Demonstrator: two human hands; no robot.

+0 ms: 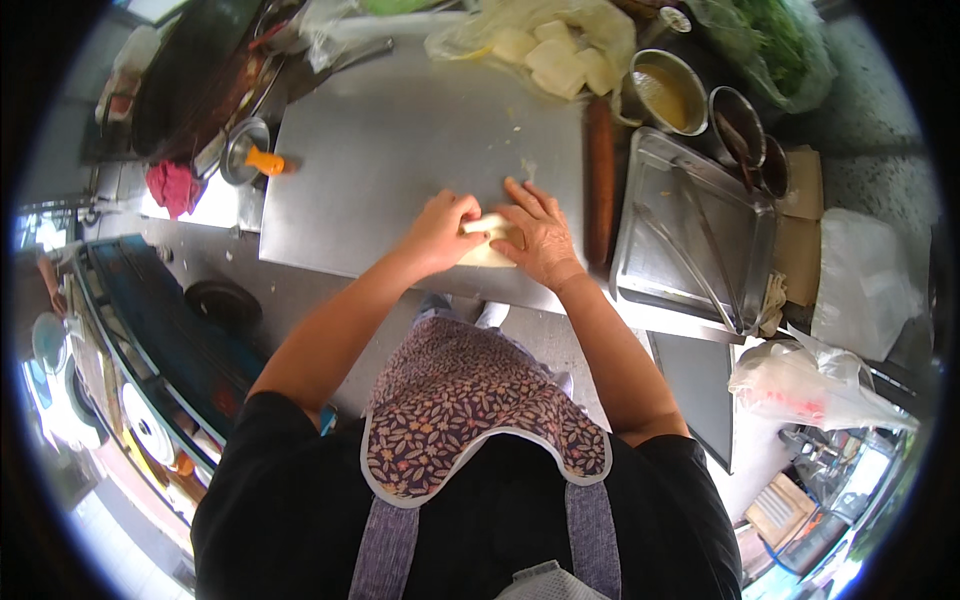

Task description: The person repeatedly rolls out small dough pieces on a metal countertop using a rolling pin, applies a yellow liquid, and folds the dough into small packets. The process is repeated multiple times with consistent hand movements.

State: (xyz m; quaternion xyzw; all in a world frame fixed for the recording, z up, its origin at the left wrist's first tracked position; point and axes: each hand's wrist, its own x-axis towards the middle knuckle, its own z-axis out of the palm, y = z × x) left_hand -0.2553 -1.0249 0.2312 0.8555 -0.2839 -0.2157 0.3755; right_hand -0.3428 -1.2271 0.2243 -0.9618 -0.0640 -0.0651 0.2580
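Note:
A pale piece of dough (487, 256), partly folded over at its far side, lies near the front edge of a metal work surface (390, 142). My left hand (448, 231) pinches its left part between thumb and bent fingers. On the opposite side, my right hand (541, 234) holds the dough with the thumb in front and the index finger behind; the other fingers stretch forward over the metal. Both hands cover the ends of the dough. To the right of my right hand, a wooden rolling pin (599, 180) lies along the side of the work surface.
Metal tongs (686, 266) rest in a steel tray (637, 172) at right. Beyond it stands a pot of yellowish liquid (667, 94). A plastic bag with pale dough pieces (555, 64) lies at the back. At left, an orange-handled tool (264, 160) leans in a metal bowl (241, 146).

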